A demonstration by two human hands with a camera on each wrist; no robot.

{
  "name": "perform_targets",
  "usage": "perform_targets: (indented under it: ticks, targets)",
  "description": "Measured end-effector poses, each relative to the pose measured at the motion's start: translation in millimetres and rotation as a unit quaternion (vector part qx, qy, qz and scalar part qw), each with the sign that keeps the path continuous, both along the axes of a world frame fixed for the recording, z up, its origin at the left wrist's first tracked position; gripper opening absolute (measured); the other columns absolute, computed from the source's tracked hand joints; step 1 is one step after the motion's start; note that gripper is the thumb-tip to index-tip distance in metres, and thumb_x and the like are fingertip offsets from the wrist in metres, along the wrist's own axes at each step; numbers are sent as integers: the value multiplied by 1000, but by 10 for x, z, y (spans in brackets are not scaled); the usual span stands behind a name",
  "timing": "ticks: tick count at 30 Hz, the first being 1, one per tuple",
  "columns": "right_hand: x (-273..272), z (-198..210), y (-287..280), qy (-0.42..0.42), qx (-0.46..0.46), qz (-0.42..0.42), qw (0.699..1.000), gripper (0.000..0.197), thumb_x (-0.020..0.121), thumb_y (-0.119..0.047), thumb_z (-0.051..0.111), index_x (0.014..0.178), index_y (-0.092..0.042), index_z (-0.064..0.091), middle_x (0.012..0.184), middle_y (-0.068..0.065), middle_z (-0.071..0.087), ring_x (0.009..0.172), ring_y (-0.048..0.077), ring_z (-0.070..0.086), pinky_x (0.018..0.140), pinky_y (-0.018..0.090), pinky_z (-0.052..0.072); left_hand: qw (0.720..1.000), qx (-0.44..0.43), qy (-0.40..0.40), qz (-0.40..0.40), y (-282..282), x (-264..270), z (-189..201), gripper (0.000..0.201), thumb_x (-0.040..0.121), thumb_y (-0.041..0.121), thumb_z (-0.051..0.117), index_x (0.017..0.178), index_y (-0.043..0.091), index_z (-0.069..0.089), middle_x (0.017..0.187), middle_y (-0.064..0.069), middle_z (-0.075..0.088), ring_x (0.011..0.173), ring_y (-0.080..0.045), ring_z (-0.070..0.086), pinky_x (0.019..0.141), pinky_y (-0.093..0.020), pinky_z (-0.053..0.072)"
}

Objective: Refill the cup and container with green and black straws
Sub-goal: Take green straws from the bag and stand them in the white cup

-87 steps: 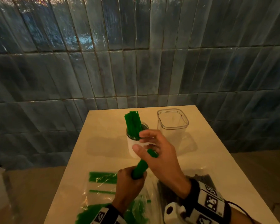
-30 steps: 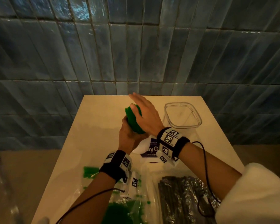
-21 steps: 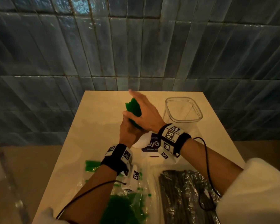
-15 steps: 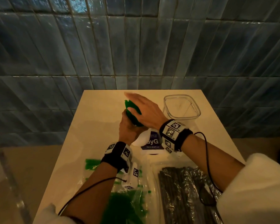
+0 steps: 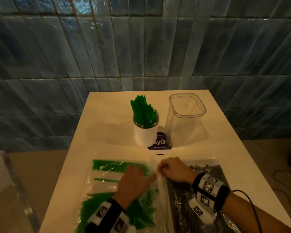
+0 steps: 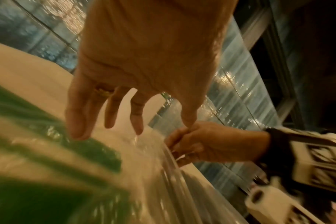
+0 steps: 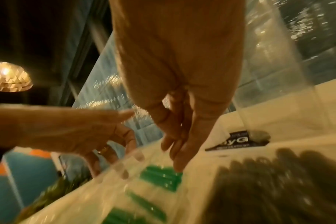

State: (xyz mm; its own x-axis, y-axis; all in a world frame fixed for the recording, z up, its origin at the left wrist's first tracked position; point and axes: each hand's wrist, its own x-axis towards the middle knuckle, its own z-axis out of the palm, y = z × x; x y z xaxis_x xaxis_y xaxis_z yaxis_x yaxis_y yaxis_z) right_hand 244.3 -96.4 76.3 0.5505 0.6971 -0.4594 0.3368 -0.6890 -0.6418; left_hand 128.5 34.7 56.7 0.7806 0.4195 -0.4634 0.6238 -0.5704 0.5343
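On the table [image 5: 107,125] by blue tiles, the left hand [image 5: 134,180] hovers spread over the green-straw bag [image 5: 97,184]; the right hand's [image 5: 173,167] grip pinches a clear bag edge [image 6: 171,153].

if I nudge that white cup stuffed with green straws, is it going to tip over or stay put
The white cup probably tips fairly easily: it is narrow and upright, and the green straws lean well above its rim. It likely feels light, since thin straws are all it shows. It stands free on the table.
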Motion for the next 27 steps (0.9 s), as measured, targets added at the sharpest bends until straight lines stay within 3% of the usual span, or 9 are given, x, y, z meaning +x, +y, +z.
perform_targets:
  ticks: [3, 5, 7, 11, 16, 20, 22, 25, 27]
  targets:
    - [-185, -225, 11, -11, -46, 77, 996, 28, 91, -7, 50, 115, -11, 64, 121, 4, 62, 110, 14, 57, 92, 18, 42, 998, -3, 57, -31, -216, -172, -144, 52, 73, 67, 58, 99, 23, 55, 109, 1, 51, 93, -11, 54, 84, -28, 50]
    - [-256, -356, 78, -16, 10, 71, 997, 28, 88, -12, 57, 116, -13, 62, 121, 6, 61, 110, 17, 57, 97, 29, 46, 999, -24, 10, -41, -203, -234, -124, 25, 84, 48, 59, 83, 24, 51, 102, 2, 53, 88, -9, 52, 82, -25, 50]
    - [-309, -467, 147, -16, 57, 98, 993, 42, 85, -20, 63, 126, -19, 53, 130, 2, 54, 115, 15, 54, 102, 35, 45, 997, -49, -49, -35, -170, -298, -88, 21, 92, 37, 53, 78, 21, 52, 96, 3, 57, 82, -6, 55, 75, -19, 50]
    - [-319, -612, 263, -107, 51, 195, 974, 89, 78, -29, 73, 148, -22, 19, 153, 3, 25, 137, 17, 30, 114, 38, 30, 991, -34, -117, -52, -140, -396, -51, 17, 92, 35, 51, 97, 21, 61, 108, 11, 58, 94, -2, 54, 80, -16, 46]
    - [-314, -609, 380, -128, -2, 209, 970, 84, 89, -34, 60, 150, -14, 6, 158, 7, 6, 145, 21, 6, 119, 39, 5, 979, -14, -175, -100, -198, -455, 51, 12, 93, 35, 49, 94, 31, 60, 108, 20, 52, 92, 8, 47, 79, -6, 38]
    - [-329, -557, 414, -107, -5, 155, 982, 59, 94, -15, 53, 146, -4, 27, 140, 14, 43, 128, 26, 42, 108, 34, 32, 974, -53, -182, -123, -219, -480, 145, 16, 92, 32, 52, 106, 40, 56, 113, 27, 45, 97, 10, 44, 75, -1, 35]
    - [-327, -541, 409, -147, -46, 185, 971, 49, 97, -24, 49, 140, -5, 37, 133, 17, 49, 121, 28, 48, 109, 39, 34, 979, -51, -161, -113, -173, -521, 166, 12, 90, 40, 53, 102, 42, 52, 120, 23, 47, 98, 8, 47, 79, -6, 40]
    - [-310, -618, 396, -147, -23, 209, 967, 37, 96, -25, 52, 123, 1, 51, 116, 10, 53, 106, 24, 53, 106, 50, 37, 994, 19, -86, -70, -22, -663, 118, 29, 87, 57, 48, 108, 38, 43, 113, 24, 37, 95, 5, 45, 72, -5, 37]
    - [-314, -584, 402, -137, -61, 231, 961, 37, 92, -24, 57, 122, -4, 51, 126, 12, 48, 114, 26, 49, 106, 42, 38, 997, 55, -32, -44, 98, -781, 49, 41, 85, 58, 49, 117, 35, 39, 125, 17, 36, 107, -2, 43, 89, -16, 41]
